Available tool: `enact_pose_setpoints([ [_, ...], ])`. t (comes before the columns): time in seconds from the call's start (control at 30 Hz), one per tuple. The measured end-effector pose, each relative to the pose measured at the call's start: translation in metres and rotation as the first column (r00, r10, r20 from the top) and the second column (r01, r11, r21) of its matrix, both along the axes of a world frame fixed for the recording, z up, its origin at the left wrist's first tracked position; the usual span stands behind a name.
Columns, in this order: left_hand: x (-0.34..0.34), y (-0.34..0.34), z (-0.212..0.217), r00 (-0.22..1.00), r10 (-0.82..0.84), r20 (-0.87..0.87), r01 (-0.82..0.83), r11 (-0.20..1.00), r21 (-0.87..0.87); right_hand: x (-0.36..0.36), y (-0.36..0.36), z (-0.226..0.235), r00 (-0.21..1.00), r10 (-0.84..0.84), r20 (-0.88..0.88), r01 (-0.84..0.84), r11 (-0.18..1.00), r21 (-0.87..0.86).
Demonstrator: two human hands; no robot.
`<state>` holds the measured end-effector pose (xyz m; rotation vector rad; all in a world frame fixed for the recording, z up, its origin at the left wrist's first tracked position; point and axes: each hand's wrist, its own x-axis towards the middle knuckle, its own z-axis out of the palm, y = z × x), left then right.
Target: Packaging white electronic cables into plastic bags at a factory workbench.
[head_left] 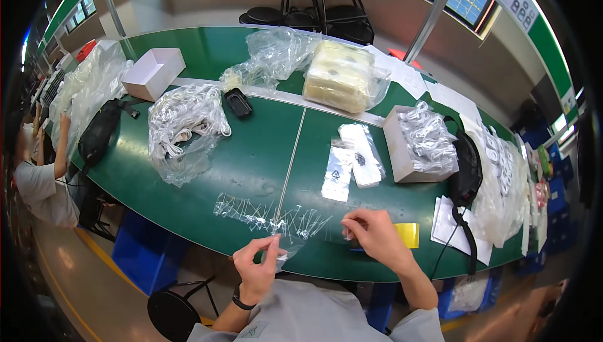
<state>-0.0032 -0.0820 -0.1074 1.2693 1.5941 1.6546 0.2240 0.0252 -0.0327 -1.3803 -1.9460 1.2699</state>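
My left hand (256, 268) is at the table's near edge, thumb and forefinger pinching a small clear plastic bag (287, 251). Just beyond it a row of thin, silvery wire-like pieces (254, 217) lies spread across the green table. To the right, my right hand (375, 234) hovers low over the table with fingertips pressed together. Something small and pale shows at those fingertips, too small to name. Beside that hand lies a yellow piece (408, 235), partly hidden by it. Farther off are flat clear bags (336, 175) and a stack of white packets (364, 160).
An open box (402, 147) of bagged white cables stands right, beside a black pouch (466, 172) and papers (443, 229). Left are a heap of white cables (188, 119), a black holder (239, 102) and a white box (154, 78). A large wrapped bundle (339, 78) sits behind. A co-worker (44, 185) is far left.
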Motion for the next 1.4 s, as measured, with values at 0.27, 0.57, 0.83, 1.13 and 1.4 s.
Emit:
enact_pose_setpoints([
  [0.27, -0.006, -0.002, -0.006, 0.999, 0.055, 0.001, -0.055, 0.999, -0.001, -0.034, 0.002, -0.036, 0.935, -0.101, 0.339, -0.202, 0.635, 0.746],
  [0.57, -0.01, -0.006, -0.006, 1.0, 0.014, -0.003, -0.015, 1.0, -0.02, -0.031, -0.043, -0.09, 0.914, 0.031, 0.405, -0.327, 0.648, 0.688],
  [0.83, -0.011, -0.008, -0.006, 0.999, -0.027, -0.018, 0.027, 0.999, -0.022, -0.021, -0.075, -0.071, 0.849, 0.128, 0.513, -0.459, 0.659, 0.595],
  [1.13, -0.008, -0.007, -0.003, 0.997, -0.059, -0.051, 0.058, 0.998, -0.009, -0.018, -0.08, -0.057, 0.926, 0.129, 0.354, -0.321, 0.763, 0.561],
  [1.4, 0.003, -0.002, 0.012, 0.996, -0.09, 0.0, 0.09, 0.995, -0.034, -0.026, -0.068, -0.042, 0.972, 0.053, 0.229, -0.201, 0.695, 0.69],
])
